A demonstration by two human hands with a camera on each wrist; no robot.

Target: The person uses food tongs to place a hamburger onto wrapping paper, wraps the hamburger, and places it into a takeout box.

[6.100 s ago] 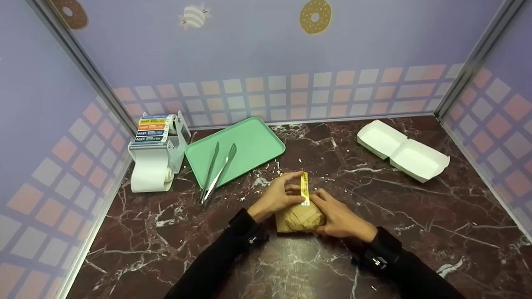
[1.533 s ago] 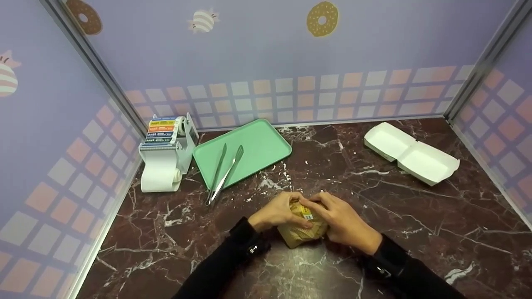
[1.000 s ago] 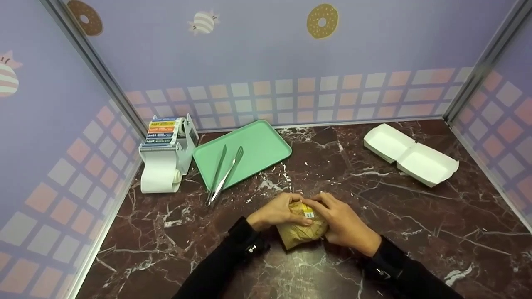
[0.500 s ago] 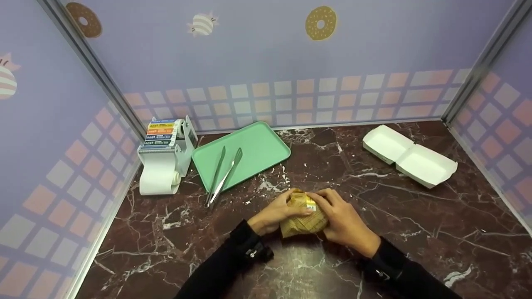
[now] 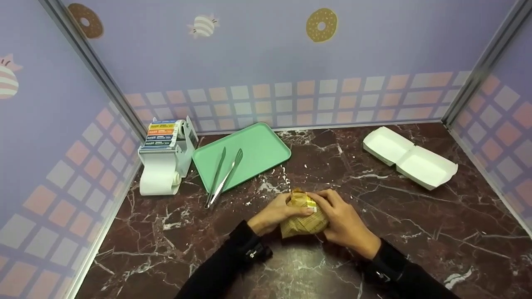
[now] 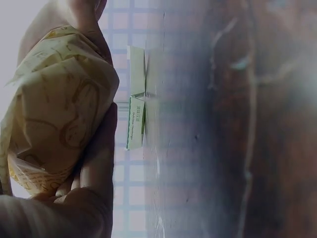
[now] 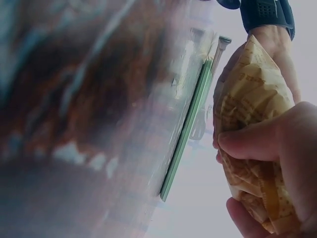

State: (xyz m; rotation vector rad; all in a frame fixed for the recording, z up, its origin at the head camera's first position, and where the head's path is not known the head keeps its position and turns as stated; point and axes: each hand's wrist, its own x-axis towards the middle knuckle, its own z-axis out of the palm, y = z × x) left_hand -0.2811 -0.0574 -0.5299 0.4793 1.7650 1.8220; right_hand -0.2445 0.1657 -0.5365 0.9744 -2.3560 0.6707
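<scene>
Going left to right, all positions relative to the green tray.

Label dispenser: just left of the tray, upright. Coloured label strips across the top, white backing paper looping out the front and curling back in a roll. Tongs: spread in a narrow V, tips over the tray, joined handle end past its near edge. White crumbs on the dark marbled counter, off the tray's near right side.

Left hand: on the near side of the tray's right end, clamped on the wrapped package. Thumb lies across the near face, fingers round the left side and behind.

Package: nearer the person than the tray, off its right end, well apart from it. Both wrist views show it raised clear of the counter, held between both hands. Tan printed paper, creased, corner sticking out bottom left. Yellow label at the top, partly covered by the hands.

Right hand: farther right of the tray, clamped on the package's right side; thumb on the paper, fingers wrapped round.

White hinged box: well right of the tray, lying open, both halves facing up.
</scene>
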